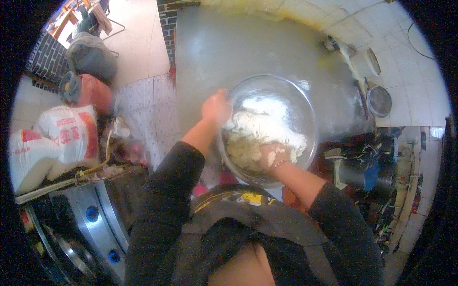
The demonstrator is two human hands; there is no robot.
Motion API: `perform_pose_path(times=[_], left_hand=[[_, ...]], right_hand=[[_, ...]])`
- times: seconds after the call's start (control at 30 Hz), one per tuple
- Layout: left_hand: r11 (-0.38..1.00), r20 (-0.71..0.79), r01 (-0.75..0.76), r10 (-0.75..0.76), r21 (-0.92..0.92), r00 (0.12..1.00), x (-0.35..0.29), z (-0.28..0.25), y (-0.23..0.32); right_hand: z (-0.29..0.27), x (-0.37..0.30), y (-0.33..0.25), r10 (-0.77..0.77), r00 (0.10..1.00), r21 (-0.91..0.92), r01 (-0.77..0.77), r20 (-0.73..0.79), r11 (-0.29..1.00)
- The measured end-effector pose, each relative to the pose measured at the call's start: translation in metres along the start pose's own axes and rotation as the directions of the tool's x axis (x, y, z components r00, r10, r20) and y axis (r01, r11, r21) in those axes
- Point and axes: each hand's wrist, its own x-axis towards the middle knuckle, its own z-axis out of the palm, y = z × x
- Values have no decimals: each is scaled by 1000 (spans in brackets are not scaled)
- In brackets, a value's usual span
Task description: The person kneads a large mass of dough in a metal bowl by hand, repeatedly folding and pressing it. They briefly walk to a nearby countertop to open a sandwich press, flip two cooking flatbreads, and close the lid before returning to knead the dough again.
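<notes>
A wide, shiny metal basin [311, 107] rests at the near edge of the grey worktop. Inside it lies a rough, lumpy mass of pale dough [257, 126], with loose white flour [265, 106] on its far side. My left hand [217, 109] is closed on the basin's left rim, slightly smeared by motion. Down in the basin, my right hand [275, 155] presses into the near right part of the dough with its fingers curled in. Bits of dough cling to that hand and wrist, and its fingertips are hidden.
The grey worktop [210, 52] stretches away behind the basin. A round sieve or pan [379, 101] hangs at the right. White sacks with red print [71, 131] stand at the left, near a red container [95, 90]. A steel appliance [90, 214] with blue knobs sits lower left.
</notes>
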Motion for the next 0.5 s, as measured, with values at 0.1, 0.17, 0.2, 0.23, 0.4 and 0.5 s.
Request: perform_pose_path(times=[0.1,0.17,0.2,0.23,0.4,0.5], left_hand=[[999,51,42,-41,-9,998,-4,-8,3],[998,79,60,-59,-9,995,-5,-12,5],[998,89,64,-62,-13,994,-6,-10,5],[998,100,68,-66,-17,993,-6,-9,4],[995,122,95,-96,10,988,-7,-12,8],[995,106,97,-98,11,990,-8,-9,3]], right_hand=[[-12,32,-7,-22,1000,-63,21,-15,998],[-20,51,-9,-33,999,-93,34,14,995],[-21,59,-9,-40,999,-111,44,32,993],[-13,71,-8,-70,998,-115,69,-7,991],[11,135,-8,34,997,-207,-19,67,978],[0,144,-17,92,990,-287,-58,108,956]])
